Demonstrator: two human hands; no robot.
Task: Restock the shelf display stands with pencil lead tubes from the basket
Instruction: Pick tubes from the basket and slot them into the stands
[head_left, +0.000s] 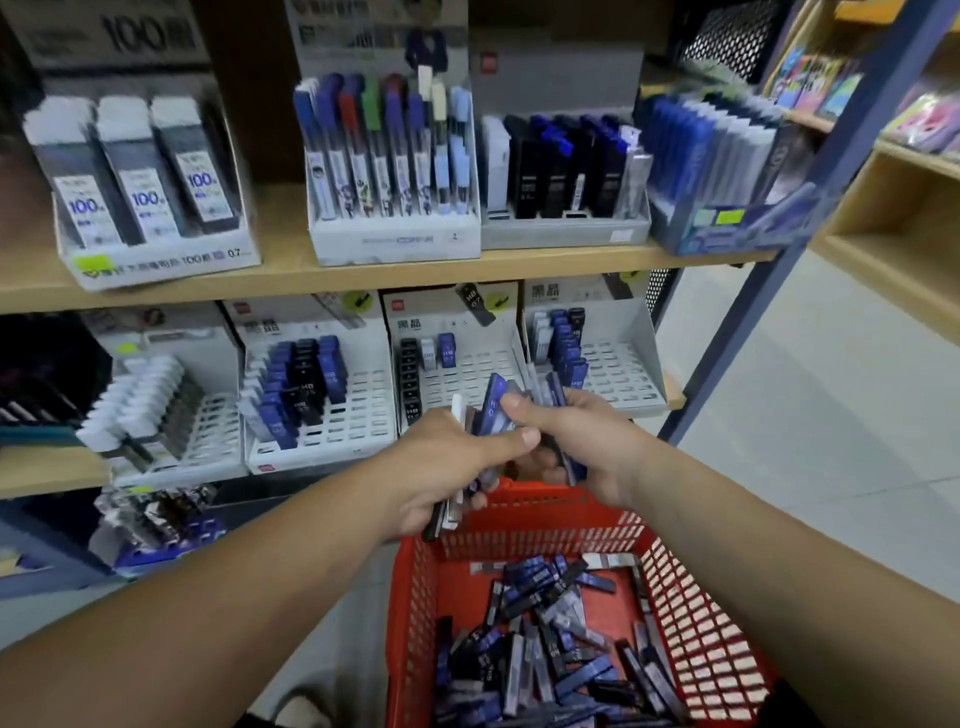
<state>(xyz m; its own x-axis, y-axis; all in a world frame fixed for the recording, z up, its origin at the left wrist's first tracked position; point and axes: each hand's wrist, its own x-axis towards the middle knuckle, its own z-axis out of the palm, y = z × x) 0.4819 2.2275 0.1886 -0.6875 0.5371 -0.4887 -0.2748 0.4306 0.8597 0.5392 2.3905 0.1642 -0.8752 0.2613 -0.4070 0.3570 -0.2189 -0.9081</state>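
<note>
Sorting seems the reason the left hand (441, 467) and right hand (589, 447) sit together over the far rim of the red basket (524, 501). The left grips a mixed bundle (447, 512) of pencil lead tubes, ends poking out above and below. The right clamps a second bunch (557, 392), its thumb pinning a blue tube (496, 402) upright, probably singled out for slotting. Loose tubes (550, 649) lie in the basket at 6 o'clock of the hands; a half-empty white stand (467, 371) waits at 12 o'clock.

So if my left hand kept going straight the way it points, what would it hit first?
Probably the right hand and the tubes it grips, close ahead of the left hand, though depth is unclear.
</note>
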